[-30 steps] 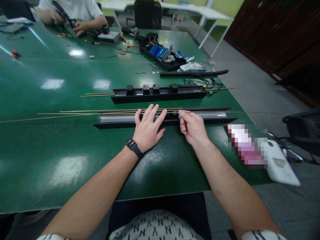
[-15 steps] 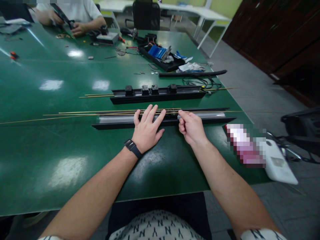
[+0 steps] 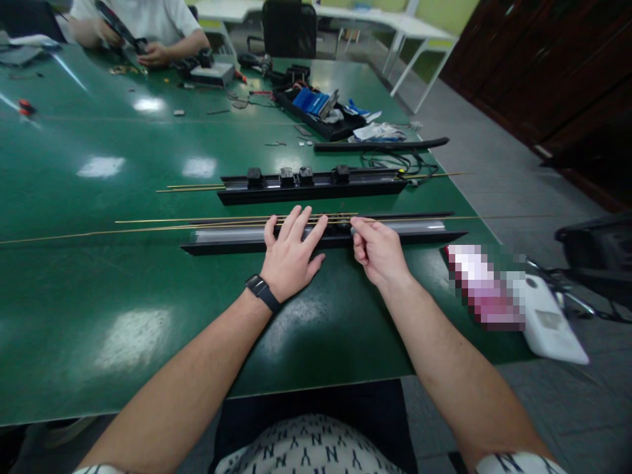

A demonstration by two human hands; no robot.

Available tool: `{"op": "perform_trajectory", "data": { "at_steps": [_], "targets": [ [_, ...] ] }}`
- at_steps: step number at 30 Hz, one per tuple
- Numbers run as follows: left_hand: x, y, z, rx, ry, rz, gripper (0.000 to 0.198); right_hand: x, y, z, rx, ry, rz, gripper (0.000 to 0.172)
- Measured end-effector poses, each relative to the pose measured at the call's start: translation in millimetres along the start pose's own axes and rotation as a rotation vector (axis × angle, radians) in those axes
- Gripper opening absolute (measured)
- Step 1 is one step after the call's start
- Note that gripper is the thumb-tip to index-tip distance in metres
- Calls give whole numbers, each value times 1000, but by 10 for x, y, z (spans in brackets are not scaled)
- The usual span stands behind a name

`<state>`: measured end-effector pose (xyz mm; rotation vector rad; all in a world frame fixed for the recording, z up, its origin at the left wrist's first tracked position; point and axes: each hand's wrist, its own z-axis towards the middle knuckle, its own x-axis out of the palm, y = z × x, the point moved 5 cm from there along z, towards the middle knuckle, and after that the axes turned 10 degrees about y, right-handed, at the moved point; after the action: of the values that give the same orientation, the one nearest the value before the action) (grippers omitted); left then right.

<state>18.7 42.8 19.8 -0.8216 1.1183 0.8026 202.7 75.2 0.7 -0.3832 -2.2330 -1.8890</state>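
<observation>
Where the long black rail (image 3: 222,240) lies across the green table (image 3: 123,309), near its front edge, the left hand (image 3: 291,260) rests flat on the rail's middle, fingers spread and released, pinning it down. The right hand (image 3: 378,253), just beside it, is closed in a thumb-and-forefinger pinch on a thin brass rod (image 3: 148,228) running along the rail's far side. The rod appears light, springy and easily kinked, so it is best held close to the rail rather than at its free ends. A second rail (image 3: 311,185) lies beyond.
</observation>
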Motion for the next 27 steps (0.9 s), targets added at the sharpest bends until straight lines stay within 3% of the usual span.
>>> {"op": "perform_trajectory", "data": {
  "at_steps": [20, 27],
  "targets": [
    [5, 1, 2, 2, 3, -7, 71, 5, -14, -4, -7, -12, -7, 36],
    [15, 3, 2, -3, 0, -11, 71, -4, -12, -2, -8, 17, 1, 30]
  ]
}}
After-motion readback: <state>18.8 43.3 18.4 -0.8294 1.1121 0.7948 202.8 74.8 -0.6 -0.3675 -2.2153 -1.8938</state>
